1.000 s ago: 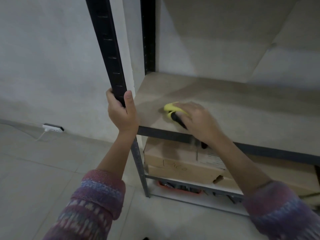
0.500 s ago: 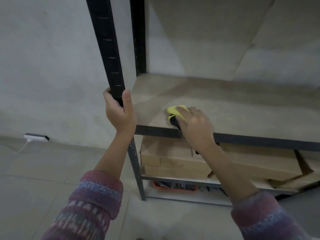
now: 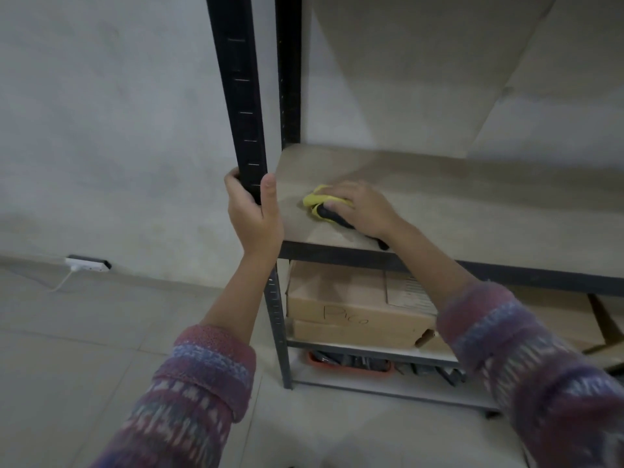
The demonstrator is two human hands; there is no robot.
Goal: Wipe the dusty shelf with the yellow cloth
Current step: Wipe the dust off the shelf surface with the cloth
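Observation:
The beige shelf board (image 3: 472,211) runs right from a black metal upright (image 3: 241,96). My right hand (image 3: 363,206) presses a bunched yellow cloth with a black part (image 3: 319,201) flat onto the board near its front left corner. Most of the cloth is hidden under my fingers. My left hand (image 3: 255,214) is wrapped around the black upright just left of the board, at board height.
Below the board, cardboard boxes (image 3: 354,312) sit on a lower shelf, and an orange tray (image 3: 351,364) lies under them. A white power strip (image 3: 87,264) with a cable lies at the wall base on the left. Grey tiled floor (image 3: 84,366) spreads in front.
My right hand has slid the cloth back from the board's front edge and a little to the left. My left hand keeps its grip on the upright.

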